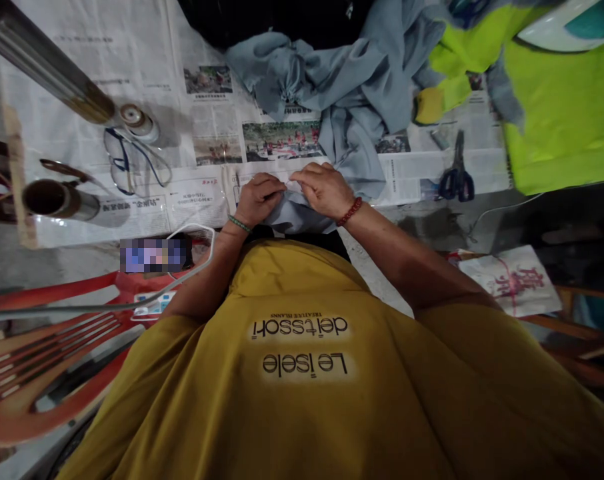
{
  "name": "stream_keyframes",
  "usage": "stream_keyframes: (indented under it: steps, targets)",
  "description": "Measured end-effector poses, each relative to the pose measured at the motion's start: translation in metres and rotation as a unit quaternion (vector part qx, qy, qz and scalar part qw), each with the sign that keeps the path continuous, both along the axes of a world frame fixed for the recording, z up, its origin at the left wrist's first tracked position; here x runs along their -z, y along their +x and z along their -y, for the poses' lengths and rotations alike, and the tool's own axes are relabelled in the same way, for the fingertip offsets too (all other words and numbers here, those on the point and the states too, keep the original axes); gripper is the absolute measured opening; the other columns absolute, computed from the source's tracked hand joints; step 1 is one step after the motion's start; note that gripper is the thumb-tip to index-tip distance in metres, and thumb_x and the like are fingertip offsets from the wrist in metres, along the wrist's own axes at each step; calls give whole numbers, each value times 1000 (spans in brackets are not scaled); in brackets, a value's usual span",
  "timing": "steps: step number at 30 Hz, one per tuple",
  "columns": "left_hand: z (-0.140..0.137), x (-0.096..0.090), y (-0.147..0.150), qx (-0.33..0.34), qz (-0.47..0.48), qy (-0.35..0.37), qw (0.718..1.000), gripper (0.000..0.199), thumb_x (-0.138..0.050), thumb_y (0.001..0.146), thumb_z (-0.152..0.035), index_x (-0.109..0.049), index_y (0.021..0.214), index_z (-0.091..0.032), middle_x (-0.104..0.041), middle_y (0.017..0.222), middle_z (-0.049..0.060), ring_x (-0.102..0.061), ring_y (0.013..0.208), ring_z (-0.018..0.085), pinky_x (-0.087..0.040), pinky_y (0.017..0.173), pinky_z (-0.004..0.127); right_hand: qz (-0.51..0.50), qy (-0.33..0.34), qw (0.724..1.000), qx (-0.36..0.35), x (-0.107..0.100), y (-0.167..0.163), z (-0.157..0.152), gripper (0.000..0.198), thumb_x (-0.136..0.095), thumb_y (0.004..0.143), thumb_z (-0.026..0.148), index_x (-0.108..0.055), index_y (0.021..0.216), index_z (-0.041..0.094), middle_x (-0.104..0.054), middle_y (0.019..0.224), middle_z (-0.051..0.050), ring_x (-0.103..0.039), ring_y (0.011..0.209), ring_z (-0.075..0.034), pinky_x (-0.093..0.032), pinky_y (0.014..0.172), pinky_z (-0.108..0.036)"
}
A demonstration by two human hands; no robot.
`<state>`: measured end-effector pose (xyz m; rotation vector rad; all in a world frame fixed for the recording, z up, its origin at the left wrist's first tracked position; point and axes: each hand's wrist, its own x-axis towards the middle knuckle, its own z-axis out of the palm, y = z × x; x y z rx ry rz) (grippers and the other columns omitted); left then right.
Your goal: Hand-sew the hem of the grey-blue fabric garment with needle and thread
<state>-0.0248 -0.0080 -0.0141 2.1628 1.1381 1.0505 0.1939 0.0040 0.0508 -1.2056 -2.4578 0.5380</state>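
Bluish-grey fabric [352, 147] lies bunched over the table's front edge and hangs down toward my lap. My left hand [260, 198] is closed in a pinch on the fabric's near part, with a green bead bracelet at the wrist. Close beside it, my right hand [327, 191] pinches the same fabric, thumb and forefinger almost touching the left fingertips. A red bead bracelet circles that wrist. Something small and pale shows between the fingertips, too small to make out. The fabric under both palms is partly hidden.
Newspaper [202, 143] covers the table. Left are eyeglasses [132, 160], a thread spool [137, 120], a metal pole [57, 63] and a brown cup [57, 199]. Dark scissors [457, 170], yellow-green cloth [565, 120] and an iron [575, 27] lie right. A red chair [102, 287] stands left.
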Motion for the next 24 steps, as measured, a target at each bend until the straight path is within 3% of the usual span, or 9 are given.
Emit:
stream_keyframes:
  steps: [2, 4, 8, 11, 15, 19, 24]
  targets:
    - [0, 0, 1, -1, 7, -1, 1000, 17, -58, 97, -27, -74, 97, -21, -72, 96, 5, -66, 96, 18, -56, 93, 34, -88, -52, 993, 63, 1, -7, 0, 27, -48, 100, 22, -70, 116, 20, -72, 100, -4, -66, 98, -18, -51, 93, -34]
    - [-1, 0, 2, -1, 11, -3, 1000, 18, -58, 97, -27, -74, 96, -21, -73, 95, 4, -67, 95, 18, -56, 92, 34, -174, -129, 966, 140, 1, -14, -1, 24, -53, 98, 25, -68, 117, 22, -71, 90, 0, -66, 85, -14, -54, 82, -28]
    - [-3, 1, 2, -8, 19, -24, 1000, 18, -61, 97, -30, -76, 96, -20, -74, 92, 4, -67, 91, 17, -56, 88, 31, -288, -327, 866, 247, -4, -24, -5, 5, -64, 92, 21, -65, 97, 19, -68, 72, 5, -58, 53, -7, -46, 51, -17]
    - [-6, 2, 1, -19, 27, -35, 999, 18, -63, 96, -32, -76, 96, -19, -74, 90, 4, -68, 89, 16, -56, 86, 29, -347, -421, 798, 255, -10, -25, -10, 14, -73, 88, 19, -59, 86, 18, -67, 67, 5, -55, 45, -5, -38, 41, -13]
    - [-10, 3, -3, -29, 23, -52, 998, 20, -64, 96, -35, -76, 96, -19, -74, 89, 4, -68, 89, 17, -55, 85, 29, -369, -496, 745, 250, -16, -25, -15, 21, -75, 92, 21, -56, 83, 17, -68, 65, 4, -54, 41, -4, -38, 39, -13]
    - [-14, 3, -6, -35, 16, -77, 996, 20, -64, 94, -35, -75, 96, -19, -74, 90, 4, -68, 90, 17, -55, 86, 31, -346, -513, 738, 267, -20, -33, -17, 27, -61, 102, 19, -56, 76, 15, -65, 59, 2, -49, 36, -4, -35, 37, -15]
    - [-14, 3, -4, -61, 17, -112, 992, 14, -66, 90, -29, -76, 93, -19, -74, 91, 5, -68, 91, 18, -55, 89, 32, -282, -441, 794, 309, -22, -52, -15, 41, -53, 101, 10, -48, 61, 18, -43, 39, 6, -31, 32, -4, -19, 34, -19]
